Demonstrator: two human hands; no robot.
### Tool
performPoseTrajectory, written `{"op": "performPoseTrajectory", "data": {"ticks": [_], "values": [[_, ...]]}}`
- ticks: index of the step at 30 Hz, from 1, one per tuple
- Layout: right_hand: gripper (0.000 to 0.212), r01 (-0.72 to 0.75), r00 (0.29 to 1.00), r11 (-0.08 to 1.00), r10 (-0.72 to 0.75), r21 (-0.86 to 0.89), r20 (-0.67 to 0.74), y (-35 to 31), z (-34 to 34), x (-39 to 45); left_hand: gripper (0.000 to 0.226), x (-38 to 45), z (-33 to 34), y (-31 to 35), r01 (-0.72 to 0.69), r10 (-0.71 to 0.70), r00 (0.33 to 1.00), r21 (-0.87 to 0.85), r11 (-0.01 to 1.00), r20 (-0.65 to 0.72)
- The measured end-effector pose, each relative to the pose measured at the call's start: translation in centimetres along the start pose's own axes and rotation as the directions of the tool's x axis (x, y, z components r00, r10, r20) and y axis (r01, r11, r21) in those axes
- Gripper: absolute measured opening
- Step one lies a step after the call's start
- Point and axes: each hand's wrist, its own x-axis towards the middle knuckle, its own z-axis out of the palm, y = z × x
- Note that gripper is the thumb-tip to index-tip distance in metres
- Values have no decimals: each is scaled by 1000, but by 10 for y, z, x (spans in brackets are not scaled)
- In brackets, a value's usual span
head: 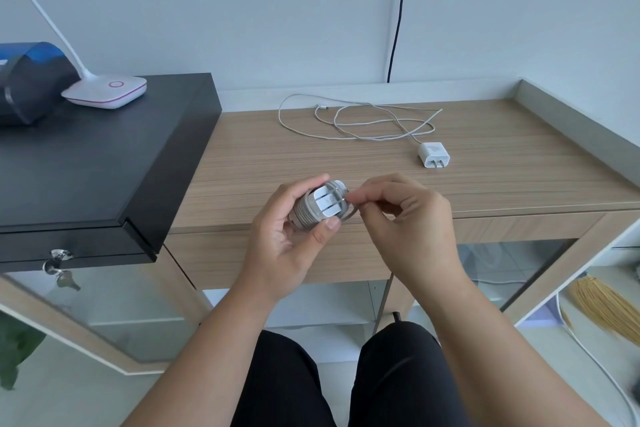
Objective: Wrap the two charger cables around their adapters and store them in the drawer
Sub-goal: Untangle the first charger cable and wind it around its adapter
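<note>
My left hand [287, 236] grips a white adapter [320, 206] with its cable wound tightly round it, prongs facing up, just above the desk's front edge. My right hand [405, 218] pinches the free end of that cable beside the adapter's right side. A second white adapter [433, 154] lies on the wooden desk [242, 156] at the back right. Its white cable [353, 120] sprawls in loose loops behind it. The drawer front [214, 255] under the desk top is closed.
A black cabinet [104, 156] with keys [59, 265] in its lock stands at the left. On it sit a white lamp base [105, 92] and a blue-black object [31, 80]. A dark cord [398, 17] hangs down the wall. A broom [602, 308] lies low right.
</note>
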Motion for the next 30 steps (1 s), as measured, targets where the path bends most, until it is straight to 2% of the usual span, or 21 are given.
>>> {"op": "performPoseTrajectory", "data": {"ticks": [5, 9, 11, 12, 14, 17, 21, 25, 30], "values": [[25, -87, 995, 966, 72, 242, 68, -1, 2, -3, 43, -5, 4, 3, 71, -78, 995, -106, 992, -56], [23, -243, 970, 876, 234, 417, 73, 4, 5, -2, 41, -6, 7, 5, 92, -100, 992, -113, 989, -70], [19, -364, 931, 802, 330, 473, 158, 6, 5, -2, 41, -5, 6, 5, 103, -114, 990, -122, 987, -83], [17, -407, 913, 776, 355, 482, 201, 6, 5, -2, 41, -4, 6, 5, 104, -115, 989, -119, 987, -88], [10, -409, 913, 802, 352, 435, 208, 6, 4, -2, 42, -3, 6, 5, 107, -116, 989, -105, 989, -89], [4, -320, 947, 870, 299, 376, 115, 4, 2, -1, 43, -3, 7, 5, 122, -131, 988, -105, 987, -85], [6, -267, 960, 851, 274, 453, 51, -4, 2, -3, 47, -4, 7, 2, 141, -156, 983, -147, 979, -95], [7, -341, 932, 733, 346, 589, 108, -8, 5, 0, 45, -5, 11, 0, 120, -157, 978, -248, 961, -135], [7, -452, 891, 708, 394, 543, 227, -5, 0, 9, 46, -7, 9, 1, 48, -67, 993, -184, 982, -101]]}}
